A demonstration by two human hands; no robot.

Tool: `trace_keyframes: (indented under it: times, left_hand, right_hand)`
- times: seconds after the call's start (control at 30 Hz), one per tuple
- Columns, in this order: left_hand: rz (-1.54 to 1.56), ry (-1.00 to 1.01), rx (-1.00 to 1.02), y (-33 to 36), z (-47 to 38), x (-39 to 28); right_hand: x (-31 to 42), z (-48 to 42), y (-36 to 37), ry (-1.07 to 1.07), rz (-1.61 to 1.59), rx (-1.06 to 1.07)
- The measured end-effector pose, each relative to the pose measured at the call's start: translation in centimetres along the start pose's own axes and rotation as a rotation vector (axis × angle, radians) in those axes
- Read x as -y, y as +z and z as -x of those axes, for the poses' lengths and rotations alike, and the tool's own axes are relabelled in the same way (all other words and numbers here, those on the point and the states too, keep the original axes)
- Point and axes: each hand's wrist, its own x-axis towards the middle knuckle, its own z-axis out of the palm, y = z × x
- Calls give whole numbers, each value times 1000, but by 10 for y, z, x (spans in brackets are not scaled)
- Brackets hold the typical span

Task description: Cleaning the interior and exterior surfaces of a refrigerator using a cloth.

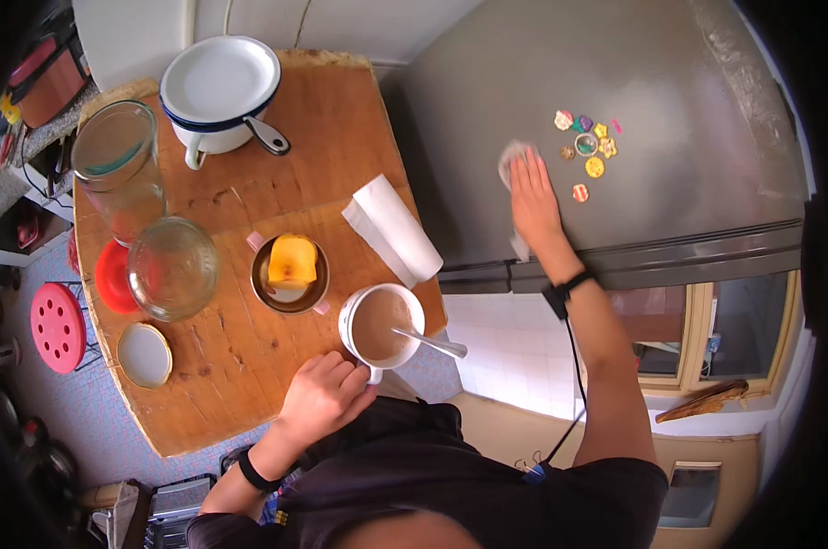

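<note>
My right hand lies flat, fingers extended, pressing a thin whitish cloth or paper towel against the grey refrigerator door. Just right of it, several colourful magnets dot the same door. My left hand is curled at the handle of a white mug by the table's near right corner; its fingertips are partly hidden. Brown milky drink fills most of the mug, and a metal spoon leans out over the rim.
On the wooden table lies a paper towel roll. Yellow food sits in a metal bowl with pink handles. Glass jars, a red lid and enamel cookware stand leftward. A pink stool is beyond.
</note>
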Motion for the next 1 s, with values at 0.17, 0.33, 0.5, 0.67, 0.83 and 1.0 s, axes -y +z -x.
trace_keyframes:
  times: [0.17,0.33,0.5,0.67,0.83,1.0]
  left_hand:
    - [-26,3,-49,-3,6,2]
    - [-32,-10,-36,-2,7,-1]
    - [-35,3,-7,-4,8,-1]
    - [-24,4,-37,-3,12,2]
    - [-61,1,-55,0,10,3]
    - [-23,-7,-9,2,4,3]
  right_hand:
    - [8,-2,-19,-36,59,58]
    - [14,42,-11,-86,21,149]
    - [6,-44,3,-89,68,69]
    - [16,-12,-21,-68,-128,167]
    - [-1,83,-30,-158,-66,287]
    - [-1,91,-26,-77,-106,248]
